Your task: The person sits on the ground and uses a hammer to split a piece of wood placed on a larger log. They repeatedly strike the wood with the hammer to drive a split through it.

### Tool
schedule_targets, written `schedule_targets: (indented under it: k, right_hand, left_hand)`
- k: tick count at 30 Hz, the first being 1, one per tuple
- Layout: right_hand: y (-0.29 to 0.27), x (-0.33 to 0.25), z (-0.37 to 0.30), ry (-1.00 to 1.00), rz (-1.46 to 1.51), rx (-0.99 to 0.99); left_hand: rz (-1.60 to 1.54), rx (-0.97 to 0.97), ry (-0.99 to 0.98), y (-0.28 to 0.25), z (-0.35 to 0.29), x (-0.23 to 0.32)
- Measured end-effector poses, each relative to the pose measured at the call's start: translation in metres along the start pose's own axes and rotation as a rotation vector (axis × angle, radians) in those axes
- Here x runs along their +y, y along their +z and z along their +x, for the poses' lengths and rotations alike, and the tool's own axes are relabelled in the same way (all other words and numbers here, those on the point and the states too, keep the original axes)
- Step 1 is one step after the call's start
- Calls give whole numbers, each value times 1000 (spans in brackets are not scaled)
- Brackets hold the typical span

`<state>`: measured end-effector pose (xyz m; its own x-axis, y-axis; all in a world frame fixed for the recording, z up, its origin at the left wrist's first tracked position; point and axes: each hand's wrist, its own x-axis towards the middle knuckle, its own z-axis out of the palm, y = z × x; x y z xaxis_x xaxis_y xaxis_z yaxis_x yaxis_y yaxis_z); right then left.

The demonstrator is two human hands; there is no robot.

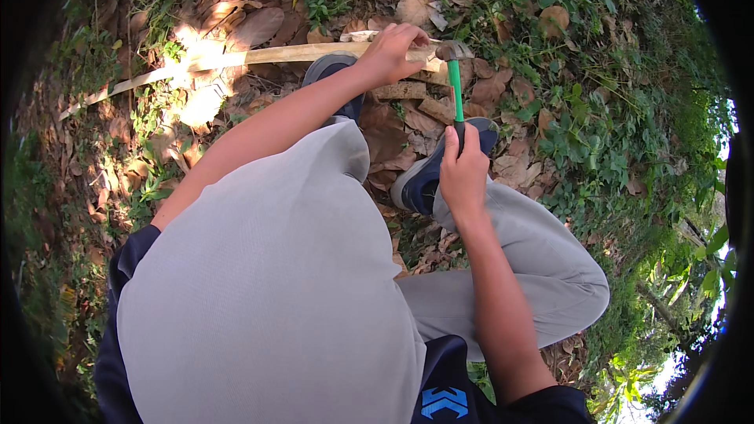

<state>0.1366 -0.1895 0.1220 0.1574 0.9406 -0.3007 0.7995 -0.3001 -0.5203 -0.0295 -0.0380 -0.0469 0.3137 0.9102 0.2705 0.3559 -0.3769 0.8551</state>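
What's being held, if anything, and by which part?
Right hand: the hammer, by its black grip. Left hand: at the wood; a hold cannot be told.

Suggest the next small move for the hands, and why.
I'd probably slide the left hand a little farther left along the wooden strip before any swing. The right hand grips the hammer by its handle, and the hammer's head sits by the strip's right end, close to the left hand's fingers.
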Motion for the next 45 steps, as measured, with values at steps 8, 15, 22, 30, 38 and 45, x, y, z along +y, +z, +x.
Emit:
schedule_targets:
  k: [8, 15, 22, 30, 38, 45]
  right_hand:
    - [4, 5, 5, 19, -58, -45]
    - [4, -9, -2, 53, 35, -20]
    - [0, -5, -1, 29, 64, 13]
    - [-4, -9, 4, 3, 25, -16]
    - [1, 5, 6, 13, 5, -32]
    - [7, 3, 4, 88, 157, 11]
  left_hand:
    - [160, -101, -36, 2, -3, -5]
    - [153, -83, 25, 0, -4, -9]
    - [186, -129, 10, 0, -2, -3]
    - [184, -119, 8, -4, -2, -2]
    - [152, -130, -95, -4, 3, 9]
    - [90, -139, -102, -5, 5, 10]
